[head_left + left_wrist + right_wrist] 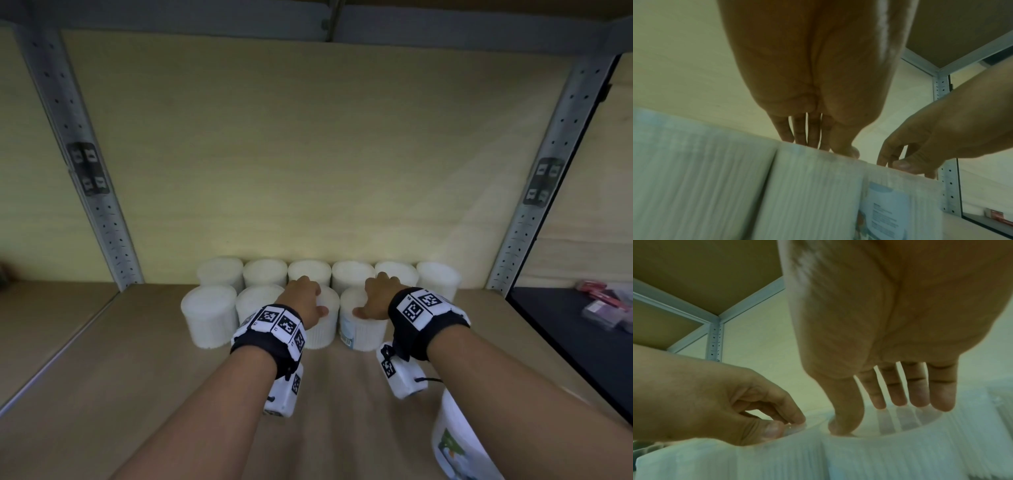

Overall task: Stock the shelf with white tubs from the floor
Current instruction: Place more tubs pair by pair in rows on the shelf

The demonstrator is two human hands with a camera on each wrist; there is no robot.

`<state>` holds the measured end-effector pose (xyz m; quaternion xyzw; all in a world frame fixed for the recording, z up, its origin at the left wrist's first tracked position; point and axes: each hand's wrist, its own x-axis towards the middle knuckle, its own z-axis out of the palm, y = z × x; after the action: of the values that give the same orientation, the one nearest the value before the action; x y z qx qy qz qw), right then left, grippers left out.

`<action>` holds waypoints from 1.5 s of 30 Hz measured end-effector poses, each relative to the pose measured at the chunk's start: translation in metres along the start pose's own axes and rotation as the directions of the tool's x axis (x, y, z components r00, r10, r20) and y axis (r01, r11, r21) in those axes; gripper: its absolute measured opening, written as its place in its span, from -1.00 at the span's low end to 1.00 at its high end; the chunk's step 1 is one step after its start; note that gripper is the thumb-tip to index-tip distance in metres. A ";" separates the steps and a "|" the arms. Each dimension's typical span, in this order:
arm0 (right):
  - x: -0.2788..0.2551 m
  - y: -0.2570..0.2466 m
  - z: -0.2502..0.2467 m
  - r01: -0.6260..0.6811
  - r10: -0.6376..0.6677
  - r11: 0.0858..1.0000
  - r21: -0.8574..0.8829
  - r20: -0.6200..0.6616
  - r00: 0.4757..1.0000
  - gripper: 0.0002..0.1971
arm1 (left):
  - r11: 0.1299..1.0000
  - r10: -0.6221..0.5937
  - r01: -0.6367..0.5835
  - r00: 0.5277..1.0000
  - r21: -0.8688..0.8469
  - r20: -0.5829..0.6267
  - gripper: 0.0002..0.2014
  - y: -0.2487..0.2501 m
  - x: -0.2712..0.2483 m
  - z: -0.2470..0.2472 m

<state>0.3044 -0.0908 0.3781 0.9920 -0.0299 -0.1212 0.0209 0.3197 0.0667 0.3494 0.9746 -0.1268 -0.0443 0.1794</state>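
Observation:
Two rows of white ribbed tubs stand at the back of the wooden shelf [137,359]. My left hand [305,301] reaches over the third front-row tub [322,332] and grips its top rim between thumb and fingertips [795,420]. My right hand [376,298] spans the lid of the fourth front-row tub [363,334], a labelled tub [890,207], thumb on the near rim and fingers [918,394] over the far side. Both tubs stand upright on the shelf, side by side. Another white tub [455,445] with a green label shows at the shelf's near right edge.
Grey perforated uprights [85,171] [548,178] frame the bay, and a board closes it above. The back row [308,270] runs along the rear wall. Bare shelf lies left of the tubs and in front of them. A dark neighbouring shelf holds red packets [599,301].

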 end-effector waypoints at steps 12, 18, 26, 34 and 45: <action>-0.001 0.009 -0.005 0.137 -0.148 0.982 0.132 0.076 0.986 -0.37 | 1.000 0.005 -0.005 1.000 0.008 -0.002 -0.46 0.000 0.001 0.001; 0.000 0.007 -0.009 0.133 -0.133 0.974 0.183 -0.010 0.991 -0.51 | 1.000 0.005 -0.005 1.000 0.004 -0.004 -0.47 -0.001 0.001 0.001; 0.004 0.002 0.003 -0.001 0.002 0.999 0.036 -0.035 0.999 -0.38 | 1.000 0.000 0.000 1.000 -0.012 0.008 -0.47 -0.001 0.000 0.001; 0.006 0.004 0.003 0.037 -0.035 0.998 0.047 -0.045 0.998 -0.38 | 1.000 0.004 -0.004 1.000 -0.009 0.002 -0.48 -0.001 -0.001 0.000; 0.004 0.015 0.001 0.187 -0.189 0.972 0.144 0.003 0.982 -0.44 | 1.000 0.006 -0.006 1.000 0.000 0.001 -0.48 0.000 -0.002 0.000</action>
<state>0.3076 -0.1060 0.3770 0.9882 0.0554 -0.1284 -0.0622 0.3175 0.0675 0.3493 0.9741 -0.1300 -0.0443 0.1796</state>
